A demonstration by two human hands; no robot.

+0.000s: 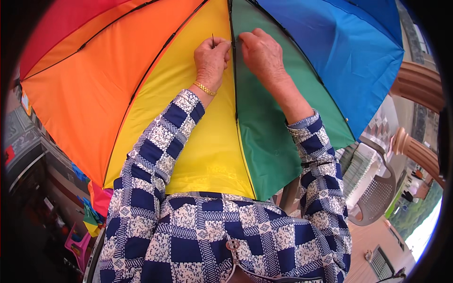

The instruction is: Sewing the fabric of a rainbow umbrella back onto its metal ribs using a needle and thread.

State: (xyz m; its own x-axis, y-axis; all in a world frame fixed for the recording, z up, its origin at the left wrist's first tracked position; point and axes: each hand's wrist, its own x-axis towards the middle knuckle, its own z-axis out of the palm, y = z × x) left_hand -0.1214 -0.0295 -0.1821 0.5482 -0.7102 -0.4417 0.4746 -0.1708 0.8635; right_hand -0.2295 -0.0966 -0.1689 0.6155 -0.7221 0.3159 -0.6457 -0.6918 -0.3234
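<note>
your rainbow umbrella (219, 132) is spread open right in front of you, ribbed side facing you, lower edge up against your checked shirt (203, 236), so i'll go by the dark middle rib (234, 80). well left of that rib is the orange panel (94, 89), then the yellow panel (207, 151) right alongside it. both look thin, light and kinda slick, so i'd guess flat spots slide under a pinch; the seam (245, 158) running down from the rib should be a better bite.

just left of the rib is your left hand (212, 56), raised, gold bracelet (204, 88) at the wrist, fingers curled in on a thin dark sliver (213, 40) poking up. can't tell what that is.

the rib looks slim and springy, probably snaps if you lever it, so hold it lightly.

just right of it is your right hand (262, 52), over the green panel (264, 127), knuckles up, fingers drawn in narrow; can't tell if anything's between them. further right, the blue panel (339, 61) looks fairly taut, so tug gently imo.
</note>
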